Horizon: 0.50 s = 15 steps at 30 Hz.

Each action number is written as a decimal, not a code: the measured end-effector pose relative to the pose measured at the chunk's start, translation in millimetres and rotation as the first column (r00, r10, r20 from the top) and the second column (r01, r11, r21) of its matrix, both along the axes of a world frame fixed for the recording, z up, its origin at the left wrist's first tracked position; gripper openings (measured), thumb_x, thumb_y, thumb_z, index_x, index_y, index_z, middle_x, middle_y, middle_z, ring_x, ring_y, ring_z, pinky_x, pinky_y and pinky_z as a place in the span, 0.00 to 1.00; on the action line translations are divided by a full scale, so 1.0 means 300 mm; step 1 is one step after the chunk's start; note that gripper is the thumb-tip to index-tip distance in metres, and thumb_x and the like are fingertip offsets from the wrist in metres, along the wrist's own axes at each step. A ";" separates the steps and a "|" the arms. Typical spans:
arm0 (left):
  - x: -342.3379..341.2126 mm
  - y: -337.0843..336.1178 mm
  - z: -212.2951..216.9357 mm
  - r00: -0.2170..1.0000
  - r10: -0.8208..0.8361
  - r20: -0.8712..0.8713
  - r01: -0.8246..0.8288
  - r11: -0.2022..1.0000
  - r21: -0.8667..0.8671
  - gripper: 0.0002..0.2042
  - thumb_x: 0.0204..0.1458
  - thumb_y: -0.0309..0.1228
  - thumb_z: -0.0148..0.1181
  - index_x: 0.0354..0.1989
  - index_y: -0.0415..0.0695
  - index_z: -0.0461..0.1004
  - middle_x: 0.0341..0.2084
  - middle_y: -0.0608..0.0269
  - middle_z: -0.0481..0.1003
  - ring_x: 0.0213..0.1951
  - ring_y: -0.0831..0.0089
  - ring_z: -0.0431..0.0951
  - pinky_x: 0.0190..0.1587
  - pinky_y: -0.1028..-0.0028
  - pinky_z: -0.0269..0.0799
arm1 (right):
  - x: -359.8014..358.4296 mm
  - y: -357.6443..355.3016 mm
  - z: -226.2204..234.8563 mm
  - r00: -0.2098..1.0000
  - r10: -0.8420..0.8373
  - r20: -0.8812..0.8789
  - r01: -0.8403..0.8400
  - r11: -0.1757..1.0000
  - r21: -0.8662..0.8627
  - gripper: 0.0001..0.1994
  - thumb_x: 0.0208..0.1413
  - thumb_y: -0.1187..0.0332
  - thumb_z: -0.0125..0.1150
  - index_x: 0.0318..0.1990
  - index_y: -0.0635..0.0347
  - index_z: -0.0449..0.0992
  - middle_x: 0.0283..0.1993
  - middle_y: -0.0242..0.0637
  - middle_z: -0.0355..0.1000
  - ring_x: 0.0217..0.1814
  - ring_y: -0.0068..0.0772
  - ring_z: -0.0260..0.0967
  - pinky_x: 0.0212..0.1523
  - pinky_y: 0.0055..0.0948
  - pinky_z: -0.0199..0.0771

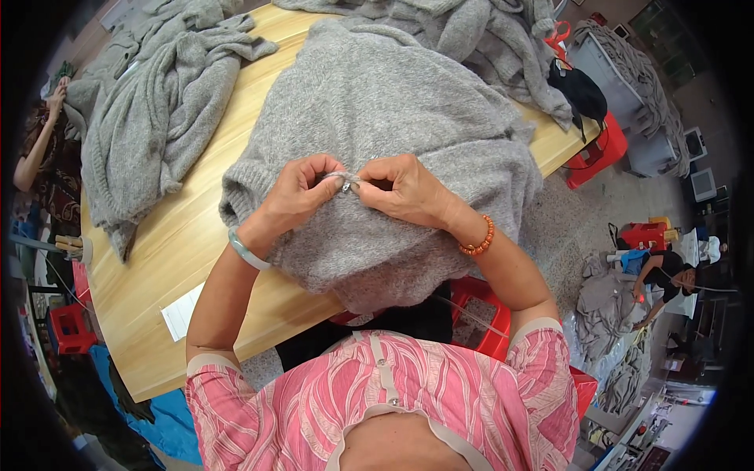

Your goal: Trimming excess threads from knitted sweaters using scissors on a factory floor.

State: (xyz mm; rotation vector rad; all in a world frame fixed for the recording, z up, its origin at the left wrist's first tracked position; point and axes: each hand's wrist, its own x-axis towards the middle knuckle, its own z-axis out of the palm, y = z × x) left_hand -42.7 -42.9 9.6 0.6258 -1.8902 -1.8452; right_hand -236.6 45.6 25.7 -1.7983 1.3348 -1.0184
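Observation:
A grey knitted garment (385, 102) lies spread over the table edge in front of me and hangs down toward my lap. My left hand (301, 191) is closed in a pinch on a small fold of the knit. Opposite it, my right hand (408, 191) pinches the same fold, its fingertips almost meeting the left ones. Between the fingertips shows a small shiny piece (345, 187), too small to tell its kind. The garment's ribbed edge (236, 192) lies to the left of my left hand.
More grey knitwear (161, 110) covers the left of the wooden table (177, 243), beside a white paper slip (182, 312). Another pile (471, 35) lies at the far side. Red stools (601, 153) stand around. Co-workers sit left (39, 149) and right (664, 275).

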 end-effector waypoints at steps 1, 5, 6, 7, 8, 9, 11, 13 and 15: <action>0.002 -0.002 -0.001 1.000 0.001 0.002 -0.001 1.000 -0.001 0.06 0.56 0.28 0.56 0.36 0.38 0.72 0.27 0.75 0.70 0.29 0.91 0.65 0.30 0.86 0.61 | -0.003 -0.003 0.000 1.000 0.014 0.011 -0.014 0.998 0.065 0.06 0.53 0.72 0.58 0.30 0.66 0.76 0.21 0.28 0.67 0.24 0.12 0.58 0.24 0.21 0.60; 0.017 -0.013 0.002 0.999 -0.044 -0.009 0.045 0.995 0.094 0.06 0.57 0.29 0.56 0.37 0.39 0.73 0.29 0.76 0.70 0.30 0.91 0.66 0.31 0.87 0.62 | -0.014 -0.015 0.010 0.994 0.067 0.088 -0.087 0.964 0.252 0.07 0.54 0.71 0.58 0.32 0.66 0.77 0.21 0.22 0.66 0.25 0.09 0.56 0.24 0.17 0.58; 0.017 -0.012 0.008 0.998 -0.061 -0.005 0.061 0.989 0.132 0.06 0.57 0.29 0.56 0.36 0.39 0.73 0.29 0.77 0.70 0.31 0.91 0.66 0.32 0.87 0.62 | -0.015 -0.016 0.007 0.994 0.065 0.088 -0.085 0.964 0.253 0.07 0.54 0.71 0.58 0.32 0.66 0.77 0.21 0.22 0.66 0.25 0.09 0.56 0.24 0.17 0.58; 0.017 -0.010 0.019 0.998 -0.063 -0.005 0.064 0.989 0.133 0.06 0.57 0.29 0.56 0.36 0.39 0.73 0.29 0.77 0.70 0.31 0.91 0.66 0.32 0.87 0.62 | -0.014 -0.017 0.002 0.991 0.053 0.124 -0.083 0.964 0.251 0.07 0.54 0.71 0.58 0.32 0.66 0.77 0.22 0.22 0.67 0.25 0.08 0.57 0.24 0.17 0.58; 0.018 -0.005 0.036 0.997 -0.072 -0.007 0.072 0.985 0.156 0.06 0.57 0.29 0.56 0.36 0.39 0.73 0.29 0.76 0.71 0.31 0.91 0.66 0.33 0.87 0.63 | -0.014 -0.018 0.000 0.986 0.042 0.161 -0.081 0.965 0.249 0.07 0.54 0.71 0.58 0.33 0.66 0.77 0.22 0.22 0.68 0.25 0.08 0.57 0.24 0.16 0.58; 0.020 -0.001 0.045 0.997 -0.078 -0.008 0.078 0.981 0.180 0.06 0.57 0.30 0.56 0.36 0.39 0.73 0.29 0.76 0.71 0.32 0.91 0.67 0.34 0.87 0.63 | -0.014 -0.018 0.002 0.986 0.041 0.161 -0.081 0.965 0.250 0.07 0.54 0.71 0.58 0.33 0.66 0.77 0.22 0.22 0.68 0.25 0.08 0.57 0.24 0.16 0.58; 0.024 -0.002 0.046 0.996 -0.089 -0.006 0.088 0.978 0.189 0.06 0.57 0.30 0.56 0.36 0.39 0.73 0.29 0.76 0.71 0.32 0.91 0.67 0.35 0.87 0.63 | -0.014 -0.016 0.011 0.986 0.023 0.164 -0.068 0.958 0.277 0.07 0.53 0.71 0.59 0.34 0.66 0.78 0.23 0.23 0.69 0.26 0.09 0.58 0.25 0.16 0.60; 0.021 0.001 0.046 0.995 -0.100 -0.005 0.099 0.975 0.197 0.07 0.56 0.30 0.56 0.36 0.39 0.73 0.30 0.76 0.71 0.33 0.91 0.67 0.36 0.87 0.64 | -0.018 -0.018 -0.011 0.990 0.032 0.137 -0.064 0.970 0.235 0.07 0.53 0.72 0.59 0.34 0.66 0.78 0.24 0.24 0.70 0.26 0.09 0.59 0.26 0.16 0.61; 0.019 0.004 0.043 0.995 -0.098 -0.001 0.097 0.976 0.193 0.07 0.57 0.30 0.56 0.37 0.39 0.73 0.30 0.76 0.72 0.33 0.90 0.67 0.36 0.87 0.64 | -0.016 -0.019 -0.017 0.993 0.042 0.111 -0.063 0.980 0.191 0.07 0.53 0.72 0.59 0.35 0.66 0.78 0.24 0.24 0.71 0.27 0.10 0.60 0.27 0.16 0.62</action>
